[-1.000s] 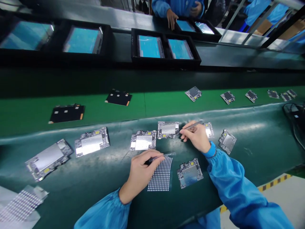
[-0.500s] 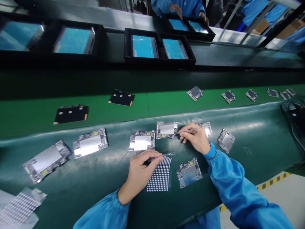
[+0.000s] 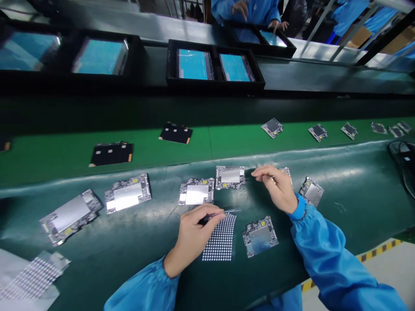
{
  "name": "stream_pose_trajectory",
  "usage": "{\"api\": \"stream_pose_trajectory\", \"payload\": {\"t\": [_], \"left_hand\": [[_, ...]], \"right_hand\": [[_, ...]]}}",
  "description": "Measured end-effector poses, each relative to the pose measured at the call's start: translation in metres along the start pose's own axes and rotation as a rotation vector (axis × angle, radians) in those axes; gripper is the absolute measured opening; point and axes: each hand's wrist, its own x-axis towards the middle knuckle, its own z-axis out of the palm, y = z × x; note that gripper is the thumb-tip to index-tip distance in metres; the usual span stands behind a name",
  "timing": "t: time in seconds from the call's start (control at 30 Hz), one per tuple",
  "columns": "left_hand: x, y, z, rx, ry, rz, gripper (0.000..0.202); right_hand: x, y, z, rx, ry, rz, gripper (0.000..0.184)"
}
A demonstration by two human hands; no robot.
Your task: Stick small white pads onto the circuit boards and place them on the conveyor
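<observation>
My left hand [image 3: 193, 233] is closed on thin tweezers [image 3: 223, 212] whose tips lie at the top edge of a sheet of small white dots [image 3: 221, 238]. My right hand [image 3: 275, 185] hovers just right of a silver-shielded circuit board [image 3: 230, 177], fingers pinched round a thin metal tool that barely shows. Another board [image 3: 196, 192] lies left of that one. Below my right wrist is a further board [image 3: 260, 236]. A small board [image 3: 285, 172] is partly hidden behind my right hand.
More boards lie on the dark mat at the left [image 3: 128, 193] [image 3: 68, 211] and right [image 3: 311, 191]. The green belt [image 3: 227, 142] carries black plates [image 3: 112, 154] and small boards [image 3: 272, 127]. Black trays of blue screens [image 3: 210, 65] stand beyond. Another person's hands [image 3: 240, 8] work opposite. Dotted sheets [image 3: 29, 276] are bottom left.
My right hand has lifted its tool tip off the board's right edge and drawn back slightly right. My left hand stays put. The belt items have shifted a little to the right.
</observation>
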Motion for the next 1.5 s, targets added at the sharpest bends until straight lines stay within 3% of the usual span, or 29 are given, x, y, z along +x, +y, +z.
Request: {"api": "stream_pose_trajectory", "payload": {"t": [0.13,0.27,0.33,0.63,0.83,0.97,1.1,1.17,1.23,1.33,1.5], "left_hand": [[0.001,0.001,0.001,0.000,-0.004,-0.016,0.006],[0.000,0.001,0.001,-0.004,0.002,-0.014,0.005],[0.000,0.000,0.002,-0.010,0.003,-0.021,0.005],[-0.002,-0.003,0.003,-0.033,0.016,-0.012,0.006],[-0.001,-0.004,0.003,-0.032,0.006,-0.002,0.006],[0.000,-0.003,0.003,-0.040,0.009,0.000,0.007],[0.001,-0.001,0.001,-0.031,0.003,0.005,0.008],[0.001,-0.002,0.000,-0.021,0.003,0.010,0.008],[0.001,-0.003,0.000,-0.011,0.000,0.011,0.008],[0.001,-0.004,0.000,-0.010,0.002,0.014,0.007],[0.001,-0.004,0.000,-0.008,0.011,0.017,0.007]], "right_hand": [[0.007,0.000,0.008,-0.386,-0.171,-0.109,0.027],[0.019,0.004,0.024,-0.599,-0.344,-0.133,0.068],[0.024,0.008,0.027,-0.637,-0.388,-0.148,0.070],[0.039,0.021,0.022,-0.695,-0.375,-0.225,0.055],[0.111,0.041,0.022,-0.758,-0.243,-0.177,0.056],[0.153,0.026,0.052,-0.702,-0.217,-0.149,0.048],[0.163,-0.002,0.106,-0.774,-0.368,-0.164,0.063],[0.164,-0.013,0.127,-0.833,-0.443,-0.145,0.050],[0.165,-0.021,0.135,-0.858,-0.478,-0.128,0.036],[0.160,-0.026,0.118,-0.843,-0.439,-0.121,0.028],[0.117,-0.014,0.048,-0.513,-0.254,-0.025,0.023]]}}
